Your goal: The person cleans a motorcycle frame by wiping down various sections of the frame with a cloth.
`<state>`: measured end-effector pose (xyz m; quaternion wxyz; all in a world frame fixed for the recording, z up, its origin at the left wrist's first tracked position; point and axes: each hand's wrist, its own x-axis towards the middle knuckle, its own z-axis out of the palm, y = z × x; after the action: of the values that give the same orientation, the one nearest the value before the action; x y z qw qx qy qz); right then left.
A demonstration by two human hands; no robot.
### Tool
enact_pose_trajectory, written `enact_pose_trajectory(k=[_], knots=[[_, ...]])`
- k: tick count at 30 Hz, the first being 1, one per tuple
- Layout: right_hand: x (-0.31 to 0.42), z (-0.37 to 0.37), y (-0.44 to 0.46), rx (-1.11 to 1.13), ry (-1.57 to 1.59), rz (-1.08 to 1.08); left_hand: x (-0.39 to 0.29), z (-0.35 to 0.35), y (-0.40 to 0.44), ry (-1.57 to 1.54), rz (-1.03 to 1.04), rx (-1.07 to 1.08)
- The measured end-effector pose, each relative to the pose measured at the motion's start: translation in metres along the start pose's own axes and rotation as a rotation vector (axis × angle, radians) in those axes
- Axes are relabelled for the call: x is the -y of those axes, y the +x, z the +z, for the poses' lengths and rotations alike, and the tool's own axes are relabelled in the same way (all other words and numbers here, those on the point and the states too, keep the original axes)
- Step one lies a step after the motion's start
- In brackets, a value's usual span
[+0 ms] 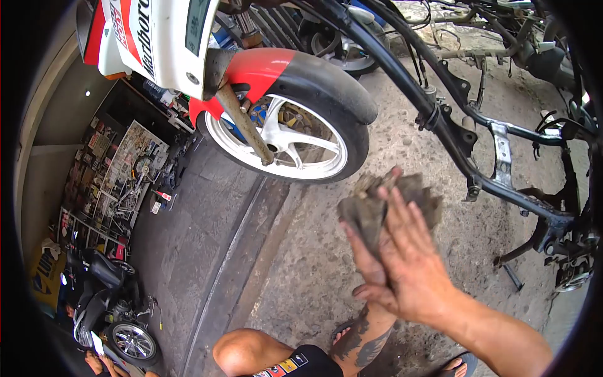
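A dirty grey-brown rag is pressed between my two hands. My right hand lies over it, fingers straight and close together. Beneath it, my left hand holds the cloth from the other side, mostly hidden by the right. The left forearm is tattooed and rises from below. Just beyond the hands is a motorcycle front wheel with a white rim, under a red and black fender. To the right runs a bare black motorcycle frame.
A parked scooter stands at the lower left, with another person's hands near it. Cluttered shelves line the left wall. On the concrete lie a screwdriver and a dark rod. A sandalled foot is at the bottom right.
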<state>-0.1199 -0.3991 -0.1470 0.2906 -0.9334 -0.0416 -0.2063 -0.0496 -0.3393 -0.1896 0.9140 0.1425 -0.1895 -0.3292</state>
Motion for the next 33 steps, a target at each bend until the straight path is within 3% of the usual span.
enact_pose_trajectory(k=[2,4,5,6,9,12,13,15,16,18,19,24,25,28,29,33], knots=[[0.006,0.0,0.0,0.032,-0.052,-0.051,-0.007,-0.025,0.001,-0.16,-0.011,0.111],[0.009,0.004,-0.004,0.121,0.218,-0.05,-0.009,-0.046,0.008,-0.229,-0.008,0.173],[0.011,0.004,-0.006,0.111,0.22,-0.064,-0.007,-0.054,0.014,-0.281,-0.003,0.356],[0.012,0.005,-0.007,0.114,0.216,-0.085,-0.003,-0.06,0.015,-0.301,0.002,0.362],[0.008,0.002,-0.009,0.118,0.217,-0.112,0.0,-0.057,0.017,-0.261,0.045,0.217],[0.005,-0.029,-0.007,0.224,0.236,0.009,0.001,-0.051,0.018,-0.199,0.05,0.026],[0.006,-0.05,0.0,0.325,0.262,0.141,0.006,-0.047,0.019,-0.189,0.025,-0.037],[-0.006,-0.065,-0.01,0.121,0.233,0.14,0.022,-0.037,0.021,-0.192,-0.053,-0.141],[-0.021,-0.059,-0.018,-0.159,0.158,-0.047,0.031,-0.029,0.02,-0.201,-0.103,-0.168],[-0.02,-0.075,-0.014,-0.194,-0.269,-0.066,0.05,-0.013,0.012,-0.224,-0.193,-0.198],[-0.024,-0.063,-0.018,-0.19,-0.14,0.009,0.057,-0.006,0.006,-0.232,-0.234,-0.202],[-0.052,-0.046,-0.043,-0.225,-0.352,0.059,0.084,0.022,-0.021,-0.252,-0.395,-0.196],[-0.056,-0.049,-0.045,-0.342,-0.348,0.0,0.087,0.026,-0.024,-0.239,-0.407,-0.186],[-0.062,-0.053,-0.058,-0.296,-0.278,0.1,0.094,0.029,-0.036,-0.105,-0.362,-0.158],[-0.067,-0.054,-0.057,-0.407,-0.345,-0.035,0.095,0.032,-0.038,-0.089,-0.349,-0.134],[-0.07,-0.062,-0.065,-0.32,-0.308,0.073,0.097,0.041,-0.04,-0.061,-0.394,-0.125]])
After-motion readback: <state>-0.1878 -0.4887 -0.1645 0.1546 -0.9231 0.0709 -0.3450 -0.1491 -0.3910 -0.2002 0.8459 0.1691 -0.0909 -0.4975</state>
